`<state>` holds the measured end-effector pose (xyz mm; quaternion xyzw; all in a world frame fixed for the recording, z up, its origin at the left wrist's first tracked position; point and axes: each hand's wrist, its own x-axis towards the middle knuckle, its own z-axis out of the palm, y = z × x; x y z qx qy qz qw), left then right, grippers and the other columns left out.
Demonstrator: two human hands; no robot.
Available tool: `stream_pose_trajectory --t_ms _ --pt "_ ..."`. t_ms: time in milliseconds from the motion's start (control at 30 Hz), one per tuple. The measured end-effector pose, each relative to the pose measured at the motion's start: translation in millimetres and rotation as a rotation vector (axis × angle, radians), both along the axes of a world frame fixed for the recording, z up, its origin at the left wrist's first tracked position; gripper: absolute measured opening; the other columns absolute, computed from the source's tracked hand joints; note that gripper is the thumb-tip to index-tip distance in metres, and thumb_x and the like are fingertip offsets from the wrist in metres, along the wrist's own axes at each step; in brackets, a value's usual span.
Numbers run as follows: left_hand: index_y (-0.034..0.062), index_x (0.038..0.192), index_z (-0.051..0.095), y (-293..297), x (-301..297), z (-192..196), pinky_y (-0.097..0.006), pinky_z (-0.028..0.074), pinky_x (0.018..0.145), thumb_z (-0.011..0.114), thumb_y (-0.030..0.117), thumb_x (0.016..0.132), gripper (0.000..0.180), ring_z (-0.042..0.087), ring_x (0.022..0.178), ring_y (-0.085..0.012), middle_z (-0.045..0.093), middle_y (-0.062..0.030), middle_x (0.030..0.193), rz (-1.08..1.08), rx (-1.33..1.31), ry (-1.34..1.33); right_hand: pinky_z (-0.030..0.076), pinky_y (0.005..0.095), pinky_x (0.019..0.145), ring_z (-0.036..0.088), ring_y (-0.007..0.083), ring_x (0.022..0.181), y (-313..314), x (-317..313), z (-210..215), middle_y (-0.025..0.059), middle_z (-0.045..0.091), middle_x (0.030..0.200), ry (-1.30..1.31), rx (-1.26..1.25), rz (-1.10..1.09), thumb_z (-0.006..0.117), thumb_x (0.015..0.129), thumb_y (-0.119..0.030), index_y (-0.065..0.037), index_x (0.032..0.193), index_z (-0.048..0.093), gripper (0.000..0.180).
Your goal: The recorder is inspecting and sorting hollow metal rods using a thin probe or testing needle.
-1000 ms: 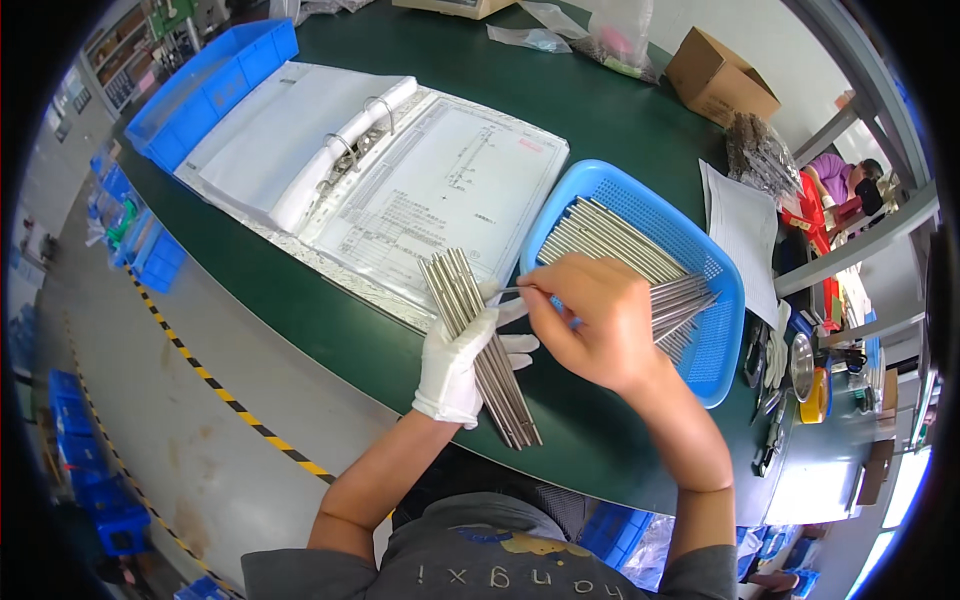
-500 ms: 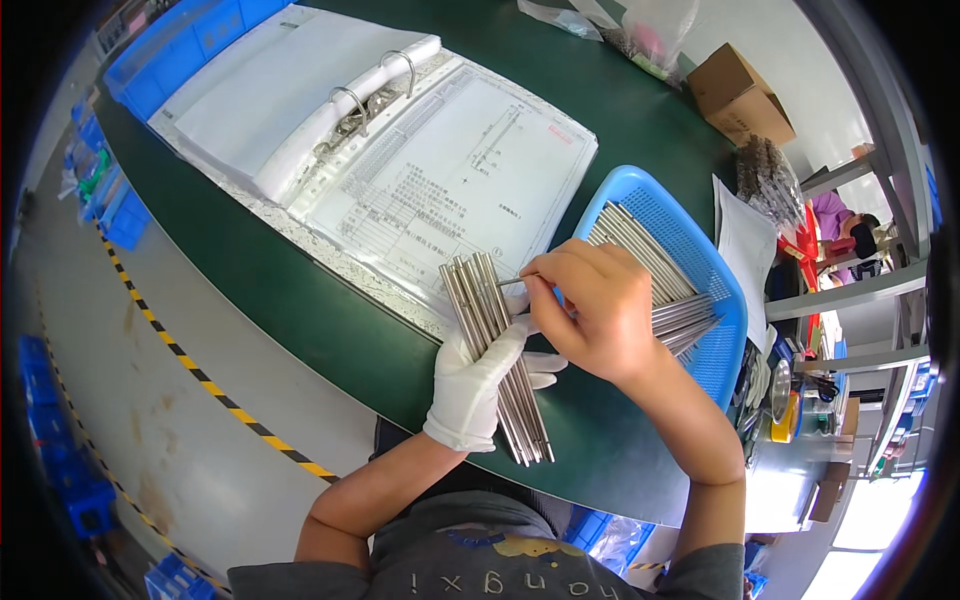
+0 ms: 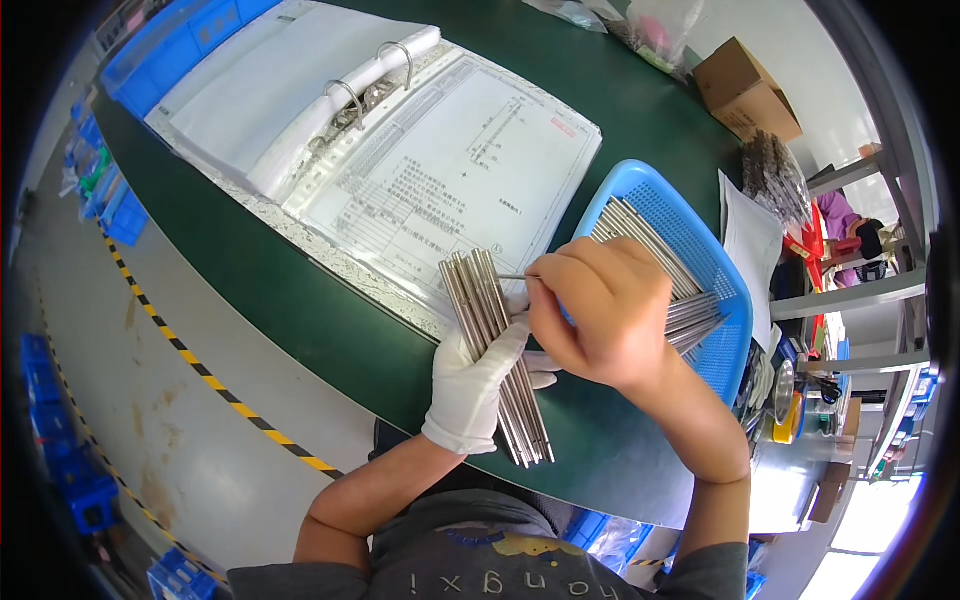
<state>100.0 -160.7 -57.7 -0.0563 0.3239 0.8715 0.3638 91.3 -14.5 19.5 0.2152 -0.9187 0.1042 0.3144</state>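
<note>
My left hand point(image 3: 474, 378), in a white glove, is closed around a bundle of shiny metal rods point(image 3: 497, 345) held tilted above the table edge. My bare right hand point(image 3: 603, 312) is closed in a pinch on a thin metal pin point(image 3: 515, 277). The pin's far end meets the side of the bundle near its upper end; whether it enters a hole there I cannot tell. Beside my right hand, a blue perforated basket point(image 3: 737, 345) holds many more metal rods point(image 3: 650, 240), some of them hidden behind that hand.
An open ring binder point(image 3: 400, 190) with a technical drawing lies on the green table point(image 3: 250, 275). Blue bins point(image 3: 170, 50) stand at the far left. A cardboard box point(image 3: 745, 90), bagged parts point(image 3: 772, 175) and paper point(image 3: 745, 250) lie beyond the basket.
My right hand has turned at the wrist and shifted slightly right, the pin still pinched in it. My left hand and the rod bundle have hardly moved.
</note>
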Motion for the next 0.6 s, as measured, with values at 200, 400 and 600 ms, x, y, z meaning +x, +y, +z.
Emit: stream_pose_trajectory --t_ms 200,400,600 --pt "0.0007 0.121 0.056 -2 0 3 -0.033 0.064 0.066 0.058 0.010 0.100 0.023 0.073 0.079 -0.0205 0.068 -0.0101 0.101 0.003 -0.016 -0.009 0.040 0.0315 0.049 0.053 0.0187 0.050 1 -2 -6 0.0021 0.060 0.068 -0.111 0.018 -0.003 0.071 0.070 -0.004 -0.006 0.080 0.065 0.012" --pt "0.0005 0.119 0.056 -2 1 0 -0.033 0.064 0.067 0.057 0.008 0.100 0.021 0.073 0.079 -0.0200 0.068 -0.0099 0.099 -0.013 -0.035 0.008 0.038 0.0327 0.048 0.051 0.0186 0.049 0 -5 -11 0.0029 0.048 0.063 -0.044 0.022 -0.006 0.070 0.067 -0.010 -0.009 0.071 0.055 0.015" --pt "-0.0006 0.117 0.056 -1 2 -5 -0.036 0.064 0.071 0.055 0.005 0.100 0.018 0.072 0.080 -0.0193 0.068 -0.0101 0.099 0.016 -0.008 0.039 0.039 0.0316 0.050 0.051 0.0170 0.051 -8 -7 -17 0.0021 0.044 0.062 0.015 0.084 -0.038 0.066 0.059 -0.012 -0.011 0.065 0.048 0.019"
